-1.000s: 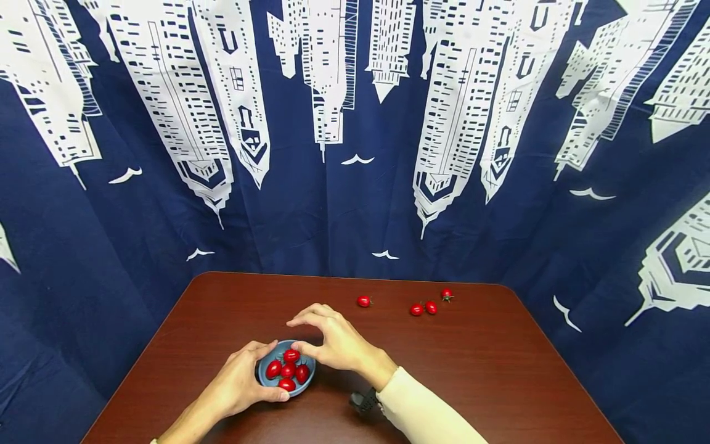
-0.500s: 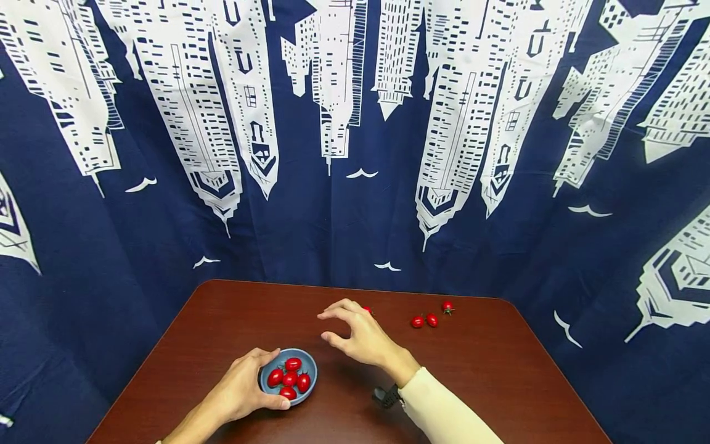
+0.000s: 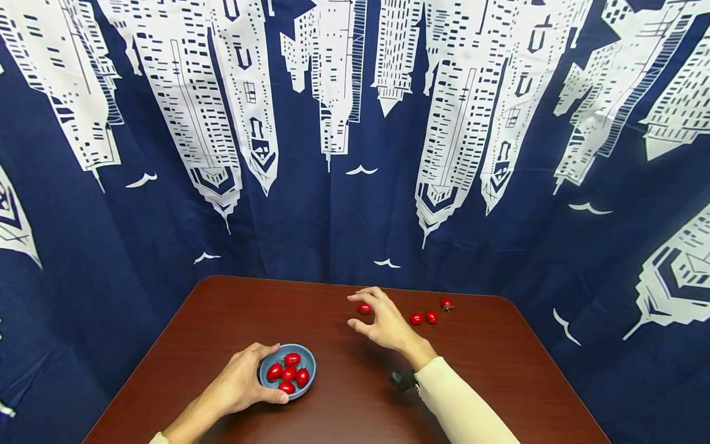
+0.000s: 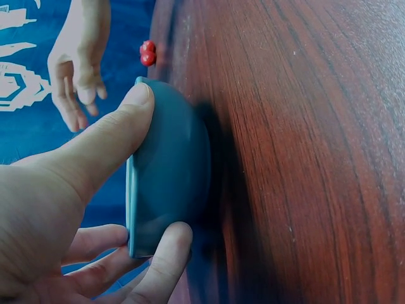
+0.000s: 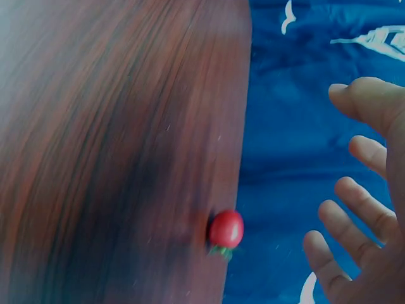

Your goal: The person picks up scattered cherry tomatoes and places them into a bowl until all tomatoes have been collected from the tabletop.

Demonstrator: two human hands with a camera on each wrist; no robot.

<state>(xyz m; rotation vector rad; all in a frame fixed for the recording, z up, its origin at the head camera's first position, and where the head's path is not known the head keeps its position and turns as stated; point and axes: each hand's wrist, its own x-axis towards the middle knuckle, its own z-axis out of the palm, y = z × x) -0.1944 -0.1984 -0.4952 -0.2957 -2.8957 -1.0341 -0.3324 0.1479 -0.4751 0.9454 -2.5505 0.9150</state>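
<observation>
A small blue bowl (image 3: 309,359) with several cherry tomatoes (image 3: 289,373) in it sits at the left front of the table. My left hand (image 3: 241,381) grips its left side, with the thumb at the near rim and fingers at the far side. In the left wrist view the bowl (image 4: 171,171) hides its contents. My right hand (image 3: 388,324) hovers over the middle of the table, fingers apart and bent, holding nothing. Just beyond it lies a single cherry tomato (image 3: 364,308); the right wrist view shows a red tomato (image 5: 226,229) with a green stem, apart from the fingers.
Two cherry tomatoes (image 3: 424,317) lie side by side at the back right, and another tomato (image 3: 447,304) sits behind them. The brown wooden table (image 3: 344,413) ends at a dark blue curtain (image 3: 333,246) with white building prints.
My right hand has moved away from the bowl, to the right and toward the back, near the single tomato. The left hand stays on the bowl. The head view has tilted slightly.
</observation>
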